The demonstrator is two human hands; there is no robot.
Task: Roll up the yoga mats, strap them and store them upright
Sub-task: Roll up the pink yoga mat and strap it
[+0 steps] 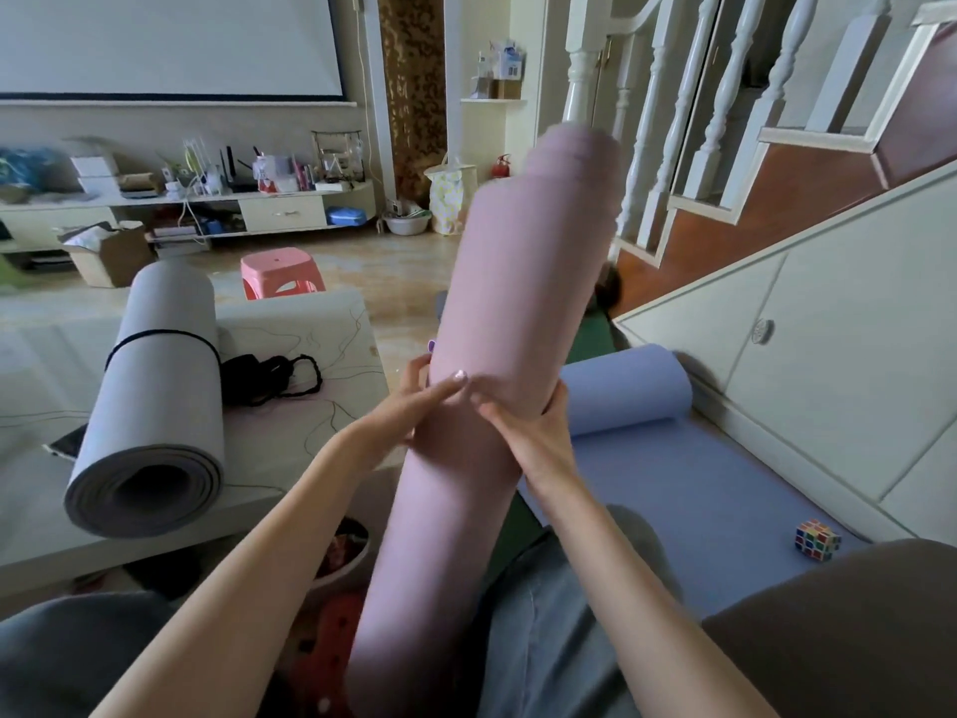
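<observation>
A rolled pink yoga mat (518, 282) stands tilted between my knees, its top leaning toward the staircase. My left hand (419, 401) wraps its left side at mid height, fingers curled round it. My right hand (528, 422) grips its right side at the same height. A grey rolled mat (155, 401) with a black strap round it lies on the low white table (321, 323). More black straps (269, 378) lie in a heap beside it. A blue-lilac mat (673, 458), partly rolled at its far end, lies flat on the floor to my right.
A Rubik's cube (817, 540) sits on the blue-lilac mat. White cabinets (828, 355) and a staircase (777, 163) rise on the right. A pink stool (282, 274) stands beyond the table, with a cardboard box (111, 256) and a cluttered media shelf (207, 199) further back.
</observation>
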